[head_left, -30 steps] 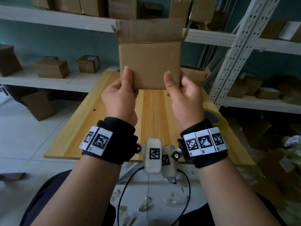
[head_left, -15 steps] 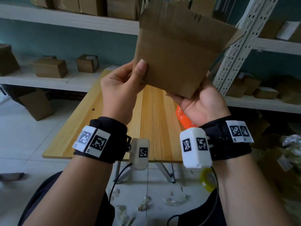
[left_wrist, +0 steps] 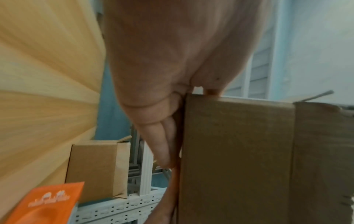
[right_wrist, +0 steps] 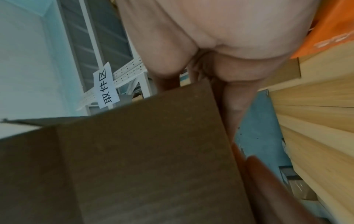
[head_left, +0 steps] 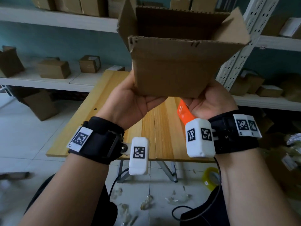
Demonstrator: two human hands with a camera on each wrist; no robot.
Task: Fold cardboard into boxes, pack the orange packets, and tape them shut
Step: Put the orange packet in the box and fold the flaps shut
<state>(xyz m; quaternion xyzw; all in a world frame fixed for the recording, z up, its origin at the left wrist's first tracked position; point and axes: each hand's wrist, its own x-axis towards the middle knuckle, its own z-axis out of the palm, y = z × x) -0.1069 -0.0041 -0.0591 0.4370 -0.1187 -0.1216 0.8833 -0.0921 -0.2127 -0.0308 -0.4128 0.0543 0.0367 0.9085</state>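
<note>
The box (head_left: 175,62) is held up in the upper middle of the frame, top flaps open. The left hand (head_left: 135,101) and right hand (head_left: 210,100) both grip its bottom corners. To finish the bottom well, I think the short flaps should be folded first, pressed flat. An orange packet (head_left: 184,113) lies on the table (head_left: 104,111), lower right of the box.

box (head_left: 172,69) held up above table (head_left: 104,121), your left hand (head_left: 133,101) under its left bottom edge; right hand (head_left: 210,101) under right edge | packet (head_left: 183,111) on table below box | tape roll (head_left: 210,177) on floor, right of table legs | shelves (head_left: 48,79) behind table
</note>
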